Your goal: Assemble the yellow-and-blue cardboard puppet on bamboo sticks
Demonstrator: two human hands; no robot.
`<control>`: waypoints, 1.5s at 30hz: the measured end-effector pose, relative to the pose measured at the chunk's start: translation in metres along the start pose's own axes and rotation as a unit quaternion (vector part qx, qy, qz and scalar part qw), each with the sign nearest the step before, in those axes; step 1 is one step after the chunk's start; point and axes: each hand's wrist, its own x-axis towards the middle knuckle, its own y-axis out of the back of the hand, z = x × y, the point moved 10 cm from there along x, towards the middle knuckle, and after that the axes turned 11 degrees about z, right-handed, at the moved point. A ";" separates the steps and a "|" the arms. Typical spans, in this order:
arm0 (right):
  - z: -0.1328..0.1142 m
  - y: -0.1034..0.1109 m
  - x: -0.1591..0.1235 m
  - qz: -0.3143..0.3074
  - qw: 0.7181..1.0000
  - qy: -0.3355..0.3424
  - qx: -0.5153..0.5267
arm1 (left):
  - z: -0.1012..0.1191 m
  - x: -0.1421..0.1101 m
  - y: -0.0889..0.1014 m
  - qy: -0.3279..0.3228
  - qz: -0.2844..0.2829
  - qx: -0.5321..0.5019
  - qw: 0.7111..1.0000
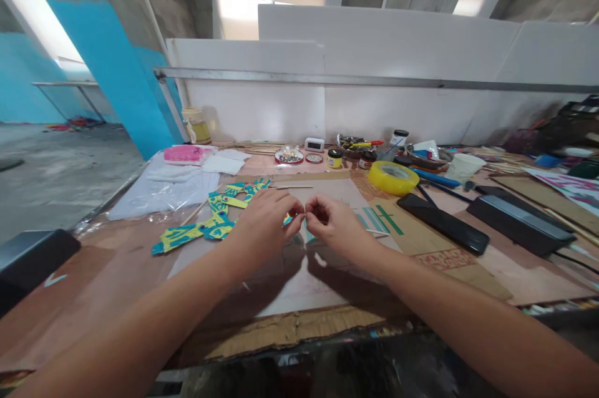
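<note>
My left hand [266, 218] and my right hand [337, 223] meet fingertip to fingertip over the middle of the table. Both are closed in a pinch, and whatever sits between the fingers is too small to make out. Beneath them lies a pale sheet [266, 295] on brown cardboard [290, 330]. A painted yellow-and-teal cut-out piece [216, 224] is spread just left of my left hand, which covers part of it. Behind the hands lies a thin wooden stick [294, 186]. Another stick [377, 232] shows beside my right wrist.
To the right are a yellow tape roll [393, 178], a black phone [443, 223] and a dark box-shaped device [520, 224]. Along the back stand a small paint jar [334, 158], a dish of beads [289, 155] and a small white clock [314, 143]. A pink packet [187, 154] rests at left.
</note>
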 end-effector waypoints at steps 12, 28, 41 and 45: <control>-0.031 0.054 0.062 0.075 0.977 -0.013 0.198 | -0.100 -0.021 -0.065 0.062 -0.371 -0.076 0.924; 0.027 0.097 0.092 0.061 0.985 -0.121 0.104 | -0.065 0.009 -0.106 0.028 -0.340 -0.052 0.939; 0.036 0.089 0.049 -0.055 0.970 -0.020 -0.237 | -0.107 0.030 -0.094 0.075 -0.272 -0.003 0.959; 0.035 0.064 0.046 -0.102 0.967 0.004 -0.232 | -0.117 0.025 -0.106 0.135 -0.280 -0.027 0.950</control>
